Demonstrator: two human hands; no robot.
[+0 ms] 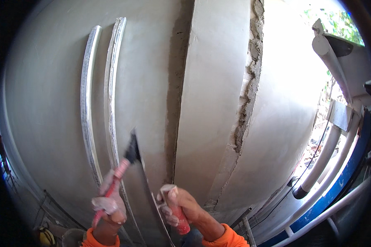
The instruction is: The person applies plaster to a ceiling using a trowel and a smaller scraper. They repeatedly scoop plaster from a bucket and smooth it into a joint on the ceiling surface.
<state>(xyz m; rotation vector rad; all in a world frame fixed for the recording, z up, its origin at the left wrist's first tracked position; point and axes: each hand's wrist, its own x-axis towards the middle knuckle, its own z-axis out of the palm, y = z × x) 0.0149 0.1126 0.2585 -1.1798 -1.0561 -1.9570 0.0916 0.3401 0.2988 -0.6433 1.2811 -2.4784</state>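
My left hand (pixel 112 202), smeared with pale plaster, is closed round the red handle of a scraper (pixel 132 151) with a dark blade, which points up. In my right hand (pixel 180 204) is the thick red handle of a plastering trowel (pixel 152 201). The long trowel blade appears almost edge-on, its upper end close to the scraper blade; I cannot tell whether they touch. Both hands are in front of a smooth grey plastered wall (pixel 144 94). A darker strip (pixel 175 103) runs down the wall above my right hand.
Two long metal straightedges (pixel 88 94) stand upright against the wall at left. Right of centre, a rough, broken groove (pixel 248 99) runs down the wall. Pale pipes (pixel 323 162) and a metal rail (pixel 329 214) lie at right. A yellow object (pixel 46 237) sits at lower left.
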